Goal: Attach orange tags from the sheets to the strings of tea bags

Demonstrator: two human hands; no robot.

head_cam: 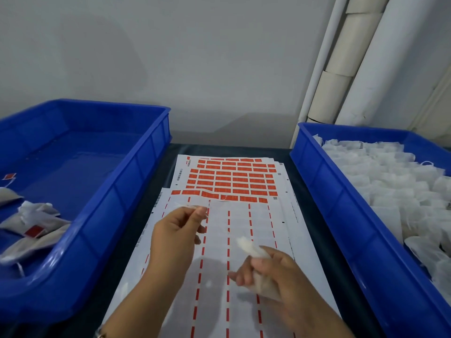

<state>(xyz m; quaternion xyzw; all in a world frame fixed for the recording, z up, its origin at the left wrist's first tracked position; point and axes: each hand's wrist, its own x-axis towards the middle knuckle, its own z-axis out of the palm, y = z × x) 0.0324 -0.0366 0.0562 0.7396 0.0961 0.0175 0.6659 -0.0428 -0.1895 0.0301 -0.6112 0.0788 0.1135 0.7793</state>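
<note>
A stack of white sheets (244, 276) lies between two blue bins, with rows of orange tags (231, 179) left on its far part and only dashed red strips on the near part. My left hand (175, 235) is raised over the sheet and pinches the end of a thin white string (185, 205) between thumb and forefinger. My right hand (273, 272) grips a white tea bag (249, 247), one end of which sticks out past the fingers.
A blue bin (136, 172) on the left holds a few tea bags with orange tags (34, 230). Another blue bin (329, 191) on the right is filled with several untagged white tea bags (390, 172). White rolls and pipes lean against the wall behind.
</note>
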